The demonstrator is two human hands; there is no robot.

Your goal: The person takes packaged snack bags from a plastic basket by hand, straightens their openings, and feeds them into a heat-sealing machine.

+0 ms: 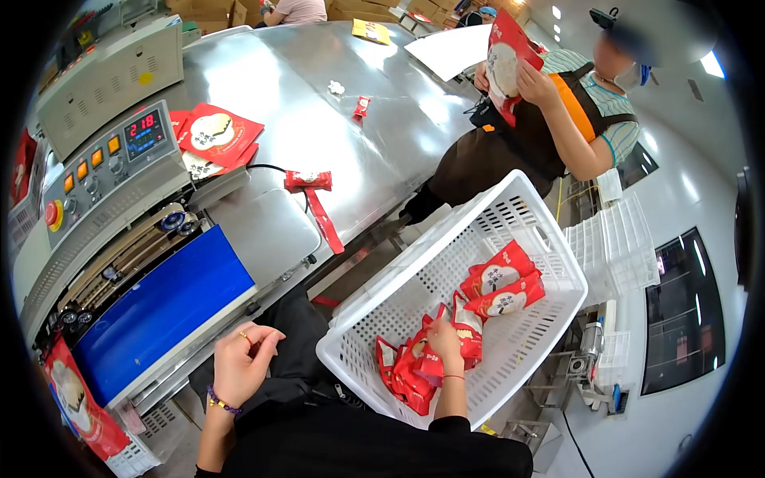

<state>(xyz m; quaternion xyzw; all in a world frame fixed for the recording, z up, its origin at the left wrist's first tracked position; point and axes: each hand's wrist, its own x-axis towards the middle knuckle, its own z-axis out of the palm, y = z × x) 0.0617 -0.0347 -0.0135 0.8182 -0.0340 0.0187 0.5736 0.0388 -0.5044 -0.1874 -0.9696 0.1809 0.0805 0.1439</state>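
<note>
Inside a white perforated plastic basket (335, 338), my right hand (444, 341) reaches down with its fingers closed on a red snack pouch (468, 325). More red pouches (410, 386) lie heaped under and around that hand, and a further pair of pouches (504, 280) rests toward the basket's far end. My left hand (245, 362) is raised over my lap beside the blue conveyor belt (163, 307) of a sealing machine. Its fingers are curled together, and nothing shows in them.
The sealing machine's control panel (111, 163) reads 218. Red pouches (215, 135) lie on the steel table (295, 95) with small red packets (307, 180). Across the basket, a person in an apron (510, 151) holds a red pouch (510, 68). Another sealed pouch (80, 398) hangs at lower left.
</note>
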